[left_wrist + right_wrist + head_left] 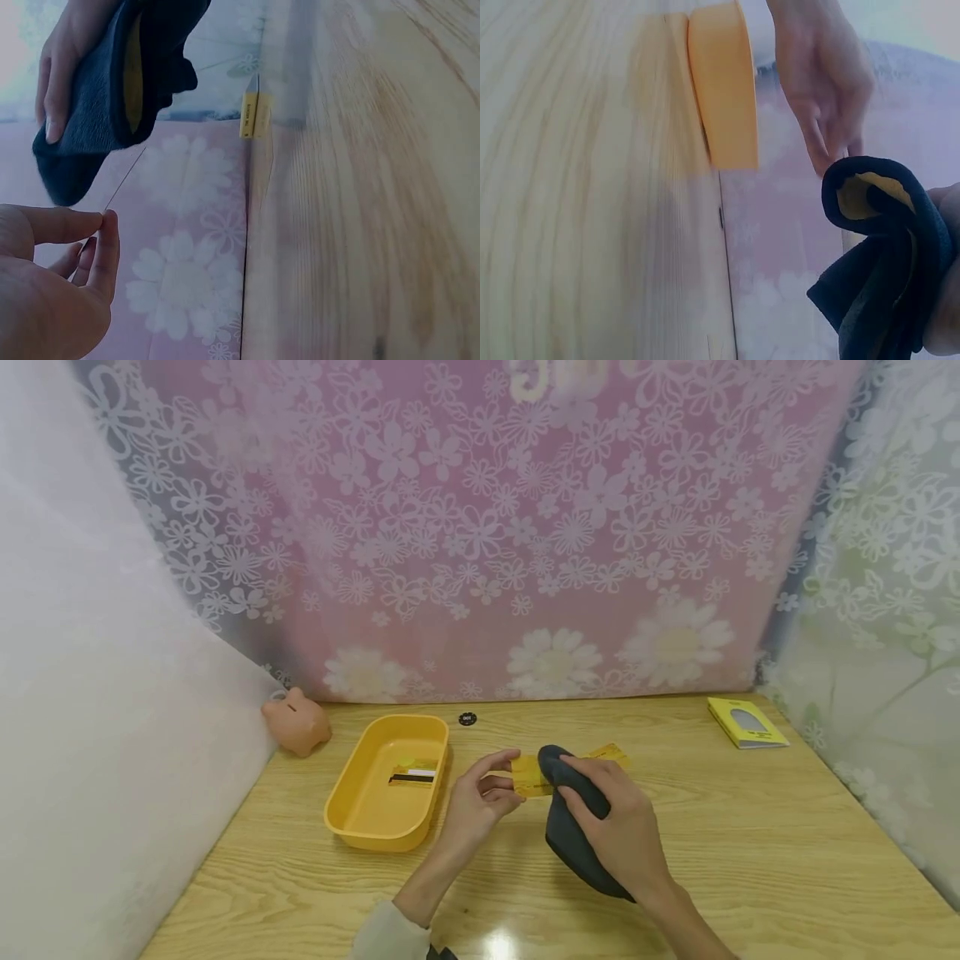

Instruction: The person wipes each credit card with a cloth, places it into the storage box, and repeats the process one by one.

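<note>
My left hand point(480, 802) pinches the near end of a thin yellow card point(527, 777) between thumb and fingers. In the left wrist view the card shows edge-on, as a fine line. My right hand point(618, 814) grips a folded dark cloth point(573, 835), which lies across the card's middle and hides it. Beyond the cloth, a yellow end point(611, 753) sticks out at a slant. The cloth's inner side looks yellowish in the right wrist view. Both hands are above the wooden table.
Left of my hands stands a yellow tub point(345, 793) with a striped card point(412, 774) inside. A piggy bank point(297, 722) sits at the far left. At the back are a black round chip point(467, 718) and, far right, a yellow booklet point(746, 724). Patterned curtains border the table point(750, 843).
</note>
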The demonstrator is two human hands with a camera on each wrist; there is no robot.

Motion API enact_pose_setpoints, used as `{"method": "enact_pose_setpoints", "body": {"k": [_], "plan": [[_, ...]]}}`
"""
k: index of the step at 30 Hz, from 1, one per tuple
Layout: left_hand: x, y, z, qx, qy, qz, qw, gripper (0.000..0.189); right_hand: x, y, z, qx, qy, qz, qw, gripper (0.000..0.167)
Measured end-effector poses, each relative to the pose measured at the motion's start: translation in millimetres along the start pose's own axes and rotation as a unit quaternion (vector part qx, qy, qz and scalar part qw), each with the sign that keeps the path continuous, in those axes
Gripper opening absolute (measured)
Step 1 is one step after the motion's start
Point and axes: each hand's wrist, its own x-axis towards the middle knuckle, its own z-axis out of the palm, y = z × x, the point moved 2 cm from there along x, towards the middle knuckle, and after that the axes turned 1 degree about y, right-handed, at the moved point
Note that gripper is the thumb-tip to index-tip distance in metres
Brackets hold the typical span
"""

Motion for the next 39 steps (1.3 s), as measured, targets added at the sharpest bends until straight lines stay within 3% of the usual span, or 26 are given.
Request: {"method": "enact_pose_setpoints", "body": {"k": [8,27,39], "plan": [[0.8,5.6,9.4,0.000,-0.007,0.016,0.9998,0.052,-1.6,-16.4,23.6,0.021,-0.050,0.014,0.9984,0.045],[-2.2,5.1,11.4,-0.020,-0.017,0.017,0.9995,0.052,-4.5,-14.7,23.5,-0.007,-0.047,0.022,0.9986,0.044],[-2.7,3.9,6.5,-0.028,-0.006,-0.003,0.9996,0.055,-5.8,-7.0,18.7,-0.013,-0.040,0.027,0.9988,0.045]]}}
